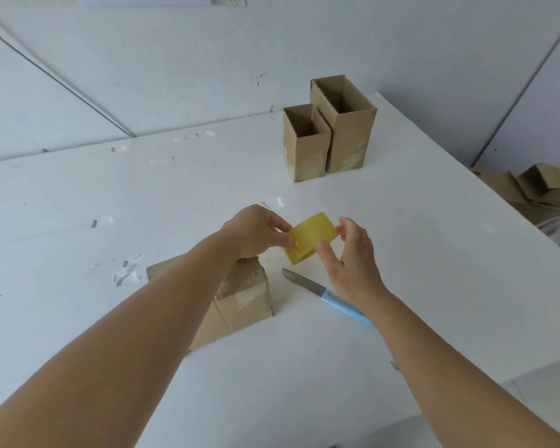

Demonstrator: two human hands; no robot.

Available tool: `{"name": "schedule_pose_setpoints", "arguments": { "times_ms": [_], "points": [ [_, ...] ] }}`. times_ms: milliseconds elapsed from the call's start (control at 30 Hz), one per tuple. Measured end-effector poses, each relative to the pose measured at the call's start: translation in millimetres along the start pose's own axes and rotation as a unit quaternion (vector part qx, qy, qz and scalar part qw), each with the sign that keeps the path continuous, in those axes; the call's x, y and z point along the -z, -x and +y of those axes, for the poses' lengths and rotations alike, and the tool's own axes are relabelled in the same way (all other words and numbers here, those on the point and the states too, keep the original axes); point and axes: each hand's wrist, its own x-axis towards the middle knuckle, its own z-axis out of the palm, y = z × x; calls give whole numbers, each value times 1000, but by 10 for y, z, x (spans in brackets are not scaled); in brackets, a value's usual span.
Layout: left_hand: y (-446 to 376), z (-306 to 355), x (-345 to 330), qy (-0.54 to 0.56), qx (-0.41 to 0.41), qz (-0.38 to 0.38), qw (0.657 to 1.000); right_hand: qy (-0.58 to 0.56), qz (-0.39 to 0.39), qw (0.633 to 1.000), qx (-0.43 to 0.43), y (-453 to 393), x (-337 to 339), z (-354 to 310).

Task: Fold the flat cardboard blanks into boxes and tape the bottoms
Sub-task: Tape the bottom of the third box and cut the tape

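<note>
Yellow tape roll (311, 237), unlabelled, in both hands

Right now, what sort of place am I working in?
Probably a makeshift packing spot in a plain room, not a proper workshop: a white table against bare white walls, two finished open boxes at the back, spare cardboard piled off the right edge, and a knife beside the taped box.

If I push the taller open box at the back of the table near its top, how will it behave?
The taller open box is narrow, upright and looks empty, so it probably tips easily. Probably light thin cardboard, it may slide instead, nudging the shorter box beside it.
</note>
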Motion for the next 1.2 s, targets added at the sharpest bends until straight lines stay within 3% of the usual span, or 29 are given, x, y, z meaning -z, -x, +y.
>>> {"name": "schedule_pose_setpoints", "arguments": {
  "times_ms": [167, 333, 533, 967, 1200],
  "points": [
    [5, -14, -18, -14, 1, 6, 1000, 62, -53, 995, -55, 274, -189, 231],
    [3, -35, -16, -4, -4, 4, 1000, 220, -163, 962, -10, 399, -316, 372],
    [-10, -56, -32, -15, 0, 18, 1000, 276, -164, 947, 29, 401, -280, 363],
    [30, -41, -20, -44, -8, 18, 999, 185, -132, 972, 62, 657, 353, -164],
    [50, -32, -25, -46, -23, 9, 999, 193, -71, 972, 113, 708, 472, -464]
  ]
}}
